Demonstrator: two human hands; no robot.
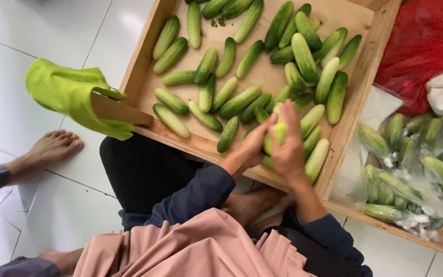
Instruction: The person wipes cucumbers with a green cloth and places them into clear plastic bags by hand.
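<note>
**user_a:** What's going on in the head view? Why are both hands bunched up at the near edge?

**me:** I'm sitting on the white tile floor (6, 102) with the wooden tray (357, 87) pulled up against my knees, so everything's in easy reach. My left hand (252, 146) and right hand (286, 146) are both curled around a few cucumbers (279, 132) in the near right part of the tray, fingers wrapped partway, not clenched. Looks like I'm holding them side by side so they line up as a bunch. How many I've actually got, I can't tell, my fingers cover them.

**user_a:** And the rest?

**me:** Loose cucumbers (239, 101) lie scattered flat over the tray's pale board, smooth-skinned, dark green fading to yellowish tips, short and blunt. To the right, bagged cucumbers (401, 179) sit in crinkly clear plastic, just beside the tray wall. Behind those there's a red mesh sack (421, 46), loose and netty. A lime-green cloth (70, 92) is draped over the tray's left corner handle, soft and floppy. Someone else's bare foot (52, 147) rests on the tile, well apart from my hands.
</note>
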